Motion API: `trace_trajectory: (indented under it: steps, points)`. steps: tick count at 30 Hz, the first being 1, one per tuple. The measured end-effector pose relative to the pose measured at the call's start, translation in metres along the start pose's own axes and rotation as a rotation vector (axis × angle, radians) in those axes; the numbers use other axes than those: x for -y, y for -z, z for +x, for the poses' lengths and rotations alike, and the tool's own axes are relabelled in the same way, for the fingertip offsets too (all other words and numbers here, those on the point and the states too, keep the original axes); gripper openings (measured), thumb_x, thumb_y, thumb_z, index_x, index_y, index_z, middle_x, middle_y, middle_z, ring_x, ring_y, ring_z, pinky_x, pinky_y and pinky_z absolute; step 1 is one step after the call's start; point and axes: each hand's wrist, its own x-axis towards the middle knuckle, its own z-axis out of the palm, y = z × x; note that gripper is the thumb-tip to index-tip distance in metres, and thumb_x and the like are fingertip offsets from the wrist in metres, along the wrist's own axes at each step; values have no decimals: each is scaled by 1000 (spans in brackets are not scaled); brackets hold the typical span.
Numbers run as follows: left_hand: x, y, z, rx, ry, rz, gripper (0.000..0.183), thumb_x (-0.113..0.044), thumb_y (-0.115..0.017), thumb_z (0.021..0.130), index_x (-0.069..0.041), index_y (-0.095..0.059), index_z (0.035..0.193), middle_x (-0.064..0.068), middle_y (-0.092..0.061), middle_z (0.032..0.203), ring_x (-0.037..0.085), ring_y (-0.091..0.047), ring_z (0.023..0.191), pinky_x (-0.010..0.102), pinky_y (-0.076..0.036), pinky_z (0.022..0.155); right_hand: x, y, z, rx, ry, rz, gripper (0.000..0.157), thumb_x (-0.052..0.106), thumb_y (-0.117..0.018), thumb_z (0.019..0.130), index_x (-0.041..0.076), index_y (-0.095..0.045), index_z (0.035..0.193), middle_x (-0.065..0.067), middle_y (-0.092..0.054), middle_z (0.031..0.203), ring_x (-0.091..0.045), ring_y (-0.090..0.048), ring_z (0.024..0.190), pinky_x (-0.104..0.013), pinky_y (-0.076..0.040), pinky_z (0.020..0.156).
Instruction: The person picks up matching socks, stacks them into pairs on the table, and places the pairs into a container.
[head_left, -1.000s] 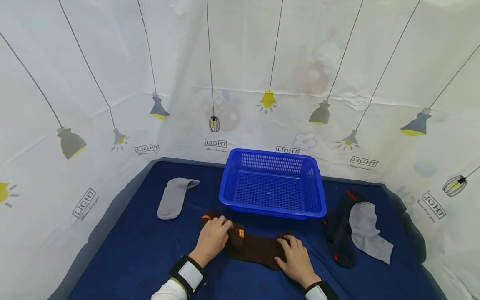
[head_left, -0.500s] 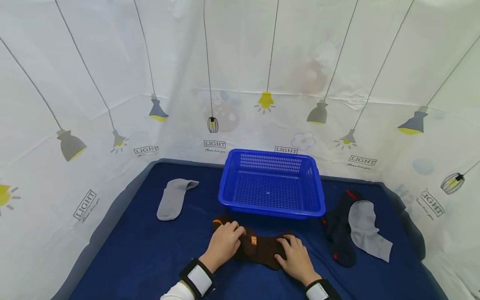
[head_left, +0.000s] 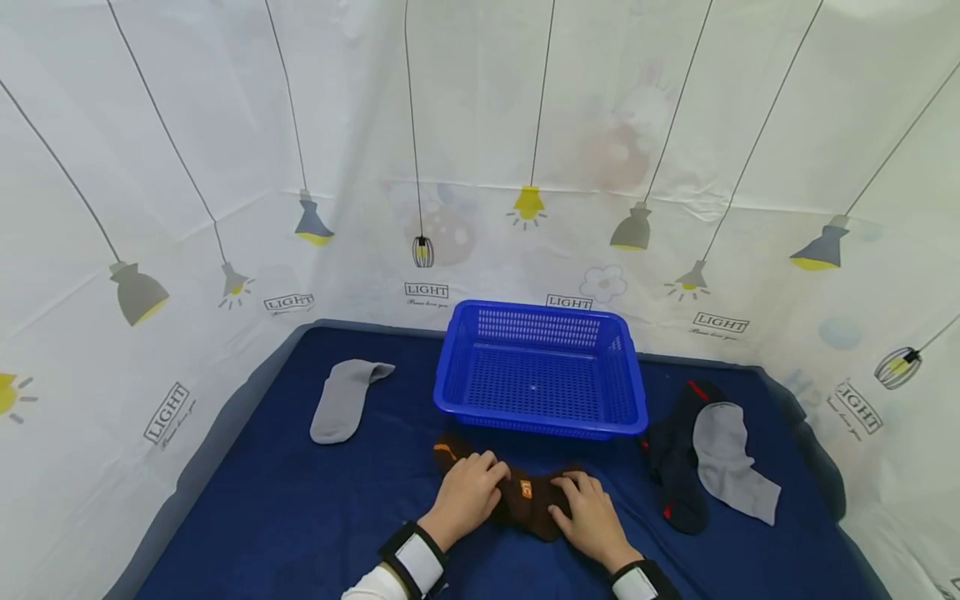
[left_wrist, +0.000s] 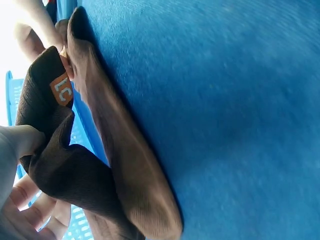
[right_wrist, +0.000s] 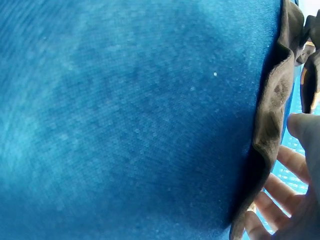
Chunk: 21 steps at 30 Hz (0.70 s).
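A brown sock [left_wrist: 75,172] with an orange "LC" tag [left_wrist: 61,90] is pinched between the thumb and fingers of my left hand [head_left: 467,493]. Its tagged end is raised over a second brown sock [left_wrist: 132,165], which lies along the blue cloth. Orange trim shows at the far left of the brown bundle in the head view. My right hand [head_left: 592,518] rests its fingertips on the right end of the lower sock, thumb held apart from the fingers in the right wrist view. The left palm hides part of the socks in the head view.
Behind the hands stands a blue plastic basket [head_left: 542,424] with nothing in it. One grey sock [head_left: 343,404] lies at the left; another grey sock [head_left: 731,454] overlaps dark socks with red patches [head_left: 681,479] at the right. White printed fabric [head_left: 480,125] surrounds the blue-covered surface [head_left: 300,517].
My left hand has slid right with the tagged brown sock, bringing its tag closer to my right hand. The right hand has stayed in place.
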Motion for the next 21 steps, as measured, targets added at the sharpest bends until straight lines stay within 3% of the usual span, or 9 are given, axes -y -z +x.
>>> trace_trajectory:
  steps: [10, 21]
  points:
    - [-12, -10, 9, 44, 18, 3, 18, -21, -71, 74, -23, -61, 89, -6, -53, 80, 11, -52, 69, 23, -41, 60, 4, 7, 0, 5, -25, 11, 30, 22, -70, 78, 10, -64, 105, -8, -59, 105, -30, -56, 98, -47, -46, 75]
    - [-26, -25, 22, 26, -10, -3, 17, -23, -72, 74, -23, -61, 88, -6, -52, 79, 10, -51, 67, 23, -41, 58, 0, 12, 0, -42, -13, 12, 22, 18, -70, 79, 10, -66, 100, -6, -59, 100, -28, -56, 93, -46, -45, 78]
